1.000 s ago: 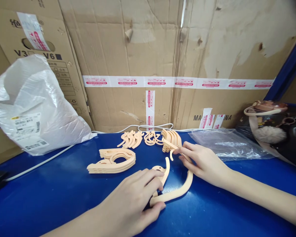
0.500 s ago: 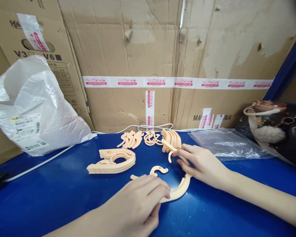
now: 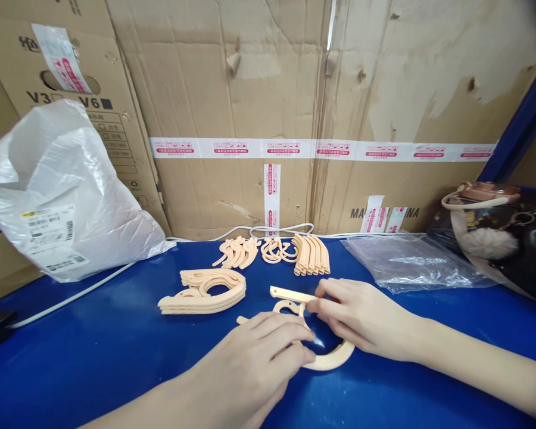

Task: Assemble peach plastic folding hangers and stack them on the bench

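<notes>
My left hand [image 3: 268, 357] is closed on a beige plastic folding hanger, whose curved arm [image 3: 333, 360] shows to the right of the fingers. A hook [image 3: 288, 305] rises just beyond my knuckles, partly covered. My right hand [image 3: 361, 313] pinches another beige hanger arm [image 3: 290, 294], which points left above the hook. Its lower end is hidden behind the fingers, so I cannot tell whether the parts are joined. Farther back lie a row of hanger arms [image 3: 311, 255], loose hooks [image 3: 272, 250] and a group of curved pieces [image 3: 239, 253]. Folded hangers [image 3: 205, 292] are stacked at the left.
The blue tabletop [image 3: 93, 357] runs up to tall cardboard [image 3: 232, 196]. A white plastic parcel bag [image 3: 67, 196] stands at the left, with a white cable [image 3: 71, 298] below. Clear plastic bags [image 3: 415, 262] and a dark bag with a pompom [image 3: 491, 244] are on the right.
My right hand has moved down and toward me, bringing the hanger arm from the back row to over the hook. My left hand has shifted slightly right, with the curved arm.
</notes>
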The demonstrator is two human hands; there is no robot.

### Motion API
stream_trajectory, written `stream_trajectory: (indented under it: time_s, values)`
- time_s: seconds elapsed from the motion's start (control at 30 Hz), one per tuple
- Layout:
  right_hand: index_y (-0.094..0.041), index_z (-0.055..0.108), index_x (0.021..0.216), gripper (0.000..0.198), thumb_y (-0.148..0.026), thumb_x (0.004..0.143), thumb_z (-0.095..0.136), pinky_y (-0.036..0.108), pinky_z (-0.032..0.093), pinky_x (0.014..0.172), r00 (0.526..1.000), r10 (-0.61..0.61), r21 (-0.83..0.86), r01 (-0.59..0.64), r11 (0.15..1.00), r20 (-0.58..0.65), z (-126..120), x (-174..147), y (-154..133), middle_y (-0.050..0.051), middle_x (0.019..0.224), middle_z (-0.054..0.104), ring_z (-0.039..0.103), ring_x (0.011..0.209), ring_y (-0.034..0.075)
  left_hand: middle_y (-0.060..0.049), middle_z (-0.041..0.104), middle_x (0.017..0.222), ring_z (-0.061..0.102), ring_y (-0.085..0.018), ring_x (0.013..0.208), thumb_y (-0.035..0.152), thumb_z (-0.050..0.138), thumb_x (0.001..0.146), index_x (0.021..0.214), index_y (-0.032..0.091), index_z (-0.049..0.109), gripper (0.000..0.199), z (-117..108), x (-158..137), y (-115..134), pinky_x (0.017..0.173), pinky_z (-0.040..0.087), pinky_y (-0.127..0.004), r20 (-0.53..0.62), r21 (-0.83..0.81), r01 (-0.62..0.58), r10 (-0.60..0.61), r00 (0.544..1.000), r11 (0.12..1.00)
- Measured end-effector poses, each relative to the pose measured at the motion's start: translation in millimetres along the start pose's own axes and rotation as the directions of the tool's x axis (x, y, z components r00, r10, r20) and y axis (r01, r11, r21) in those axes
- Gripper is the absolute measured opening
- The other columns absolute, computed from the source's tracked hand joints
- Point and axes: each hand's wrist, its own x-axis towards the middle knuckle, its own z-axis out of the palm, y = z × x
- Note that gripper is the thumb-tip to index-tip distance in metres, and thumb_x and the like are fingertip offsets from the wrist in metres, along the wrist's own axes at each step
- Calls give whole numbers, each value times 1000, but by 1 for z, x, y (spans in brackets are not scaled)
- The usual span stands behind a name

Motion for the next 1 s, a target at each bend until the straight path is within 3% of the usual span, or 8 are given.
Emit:
stream_trajectory:
  time_s: [0.17,0.43,0.63,0.8,1.0]
  values:
    - [-17,48,103,17,-17,95,33,28,40,68,999,-34,18,35,999,-18,0,1,-8,6,91,54,48,76,16,-5,62,123,49,-19,121,7,44,89,108,15,58,25,0,2,1,105,35,-32,3,54,-34,34,999,998]
    - [-18,47,102,12,-22,95,38,28,41,67,999,-40,91,40,995,1,-2,1,-14,5,90,56,49,75,16,-6,67,105,57,-18,103,7,37,93,105,13,60,27,2,0,4,94,40,-30,-52,15,-38,39,998,999]
    - [-19,53,110,21,-27,98,38,27,46,77,992,103,275,-78,958,-76,-6,4,-4,5,99,63,59,86,15,-7,67,107,57,-19,101,13,32,96,115,13,57,32,-1,2,3,94,41,-33,-23,42,-131,132,991,991]
    - [-21,63,110,26,-26,96,43,30,48,80,982,162,162,-146,976,-94,-5,18,8,6,104,62,60,92,17,-4,68,109,59,-16,102,11,28,98,103,17,60,34,10,1,-3,89,42,-28,-44,38,-208,209,977,977]
    - [-22,69,99,24,-37,92,51,28,47,75,993,112,98,-106,989,-50,3,30,8,4,99,59,60,85,15,-3,64,111,58,-14,99,8,35,94,90,20,59,27,13,-4,-7,84,43,-25,-127,9,-137,137,982,991]
